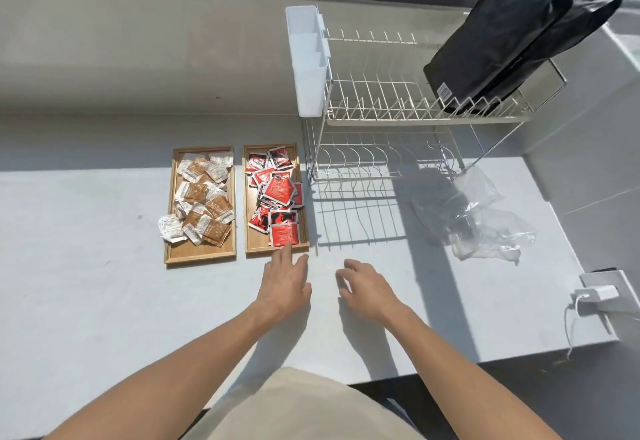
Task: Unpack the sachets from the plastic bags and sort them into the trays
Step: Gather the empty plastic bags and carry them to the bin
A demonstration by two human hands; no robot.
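Observation:
Two wooden trays lie side by side on the grey counter. The left tray [200,256] holds several brown and white sachets [204,197]. The right tray [273,250] holds several red sachets [277,190]. My left hand [285,282] is open just below the right tray, its index fingertip touching the nearest red sachet [284,233]. My right hand [367,287] hovers open over the bare counter to the right, holding nothing. Crumpled clear plastic bags [485,221] lie far right.
A white wire dish rack [398,110] stands behind the trays at the right, with a white plastic caddy [308,61] on its side and black pouches [519,41] on top. A white charger [595,294] sits plugged in at the right edge.

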